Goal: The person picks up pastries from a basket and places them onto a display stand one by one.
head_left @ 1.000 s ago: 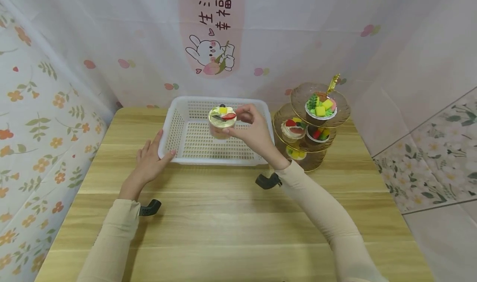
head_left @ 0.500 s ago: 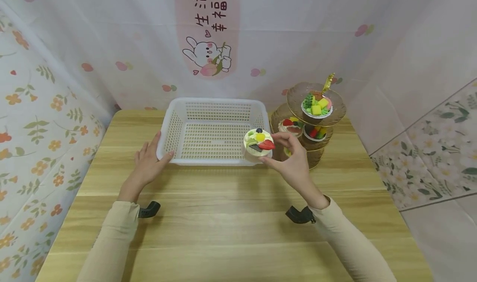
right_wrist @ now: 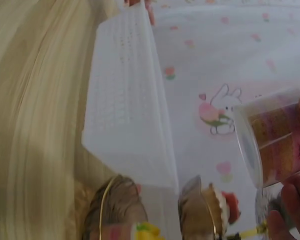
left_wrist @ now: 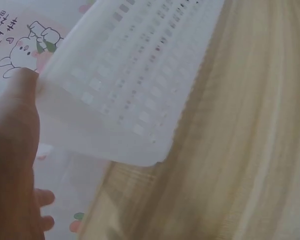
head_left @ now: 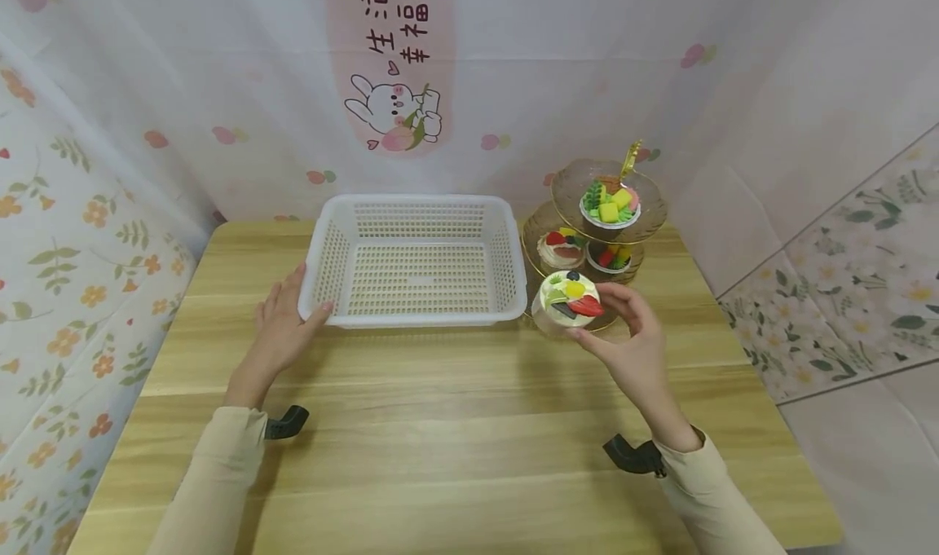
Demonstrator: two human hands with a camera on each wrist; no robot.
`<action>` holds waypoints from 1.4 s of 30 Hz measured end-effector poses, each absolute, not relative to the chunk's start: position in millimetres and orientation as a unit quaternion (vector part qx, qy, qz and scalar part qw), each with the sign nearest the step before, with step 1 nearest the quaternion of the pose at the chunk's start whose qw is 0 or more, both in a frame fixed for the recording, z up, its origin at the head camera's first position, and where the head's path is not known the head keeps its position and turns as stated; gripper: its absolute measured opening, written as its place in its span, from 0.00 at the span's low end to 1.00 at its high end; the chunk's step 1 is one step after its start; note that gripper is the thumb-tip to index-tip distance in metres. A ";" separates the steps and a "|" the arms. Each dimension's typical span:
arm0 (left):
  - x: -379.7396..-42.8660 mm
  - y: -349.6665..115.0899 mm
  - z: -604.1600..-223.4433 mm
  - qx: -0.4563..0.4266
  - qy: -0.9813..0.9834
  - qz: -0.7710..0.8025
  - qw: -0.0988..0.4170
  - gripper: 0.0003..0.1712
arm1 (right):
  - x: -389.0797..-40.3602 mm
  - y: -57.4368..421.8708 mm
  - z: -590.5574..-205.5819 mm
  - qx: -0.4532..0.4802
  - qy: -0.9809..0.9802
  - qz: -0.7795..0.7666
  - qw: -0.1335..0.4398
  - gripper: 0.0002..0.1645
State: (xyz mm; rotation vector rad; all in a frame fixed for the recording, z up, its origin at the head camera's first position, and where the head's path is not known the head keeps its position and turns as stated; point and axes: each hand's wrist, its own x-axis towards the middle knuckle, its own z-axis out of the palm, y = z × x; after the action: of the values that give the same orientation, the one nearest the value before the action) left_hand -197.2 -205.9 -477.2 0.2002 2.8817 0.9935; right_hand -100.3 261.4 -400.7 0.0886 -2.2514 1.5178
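Observation:
My right hand pinches a clear cup of layered cake between thumb and fingers. The cup cake's top has cream, a red strawberry slice, a yellow piece and a dark berry. It is held up in front of the tiered stand, overlapping its lower tier in the head view. At the front left corner of a white plastic basket, my left hand grips the rim, thumb over the front edge and fingers along the left side. Only slats show inside the basket.
On the stand's top tier sits a cup dessert with yellow cubes. Two more, one creamy and one dark, sit on the tier below. A gold handle rises from the top. A curtain hangs behind the wooden table.
My right hand has carried the cake cup from over the basket rightward and toward me, to the front of the stand. My left hand has stayed at the basket's corner.

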 end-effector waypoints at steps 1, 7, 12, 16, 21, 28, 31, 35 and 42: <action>-196.8 -205.8 -478.3 0.066 0.943 0.324 0.037 0.50 | -98.2 265.1 -401.4 0.021 -0.811 0.545 0.210 0.38; -196.6 -205.3 -480.1 0.057 0.946 0.320 0.022 0.49 | -87.7 284.8 -415.4 -0.048 -0.813 0.542 0.206 0.36; -197.0 -204.0 -482.3 0.056 0.945 0.322 0.026 0.49 | -80.7 297.5 -430.7 -0.085 -0.815 0.534 0.208 0.35; -197.7 -204.9 -483.5 0.061 0.943 0.327 0.013 0.49 | -79.8 307.4 -442.4 -0.103 -0.821 0.523 0.206 0.35; -199.2 -206.7 -484.1 0.072 0.943 0.324 -0.009 0.49 | -81.9 319.7 -458.4 -0.142 -0.826 0.510 0.191 0.36; -198.0 -205.3 -480.5 0.068 0.945 0.320 0.010 0.49 | -95.3 335.0 -473.5 -0.186 -0.837 0.482 0.180 0.38; -196.6 -204.8 -477.6 0.064 0.945 0.320 0.027 0.49 | -102.2 338.9 -477.3 -0.192 -0.838 0.478 0.179 0.38; -195.4 -204.9 -474.1 0.061 0.948 0.311 0.044 0.49 | -110.1 341.3 -479.3 -0.196 -0.844 0.463 0.185 0.38; -194.2 -204.3 -468.8 0.055 0.951 0.299 0.057 0.50 | -124.4 342.4 -481.1 -0.185 -0.854 0.447 0.193 0.37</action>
State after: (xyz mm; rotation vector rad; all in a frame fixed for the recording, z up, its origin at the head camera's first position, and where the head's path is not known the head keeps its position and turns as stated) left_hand -194.2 -204.3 -468.8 0.1670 2.8833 0.9068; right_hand -124.4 342.4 -481.1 -0.5186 -2.3958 1.2544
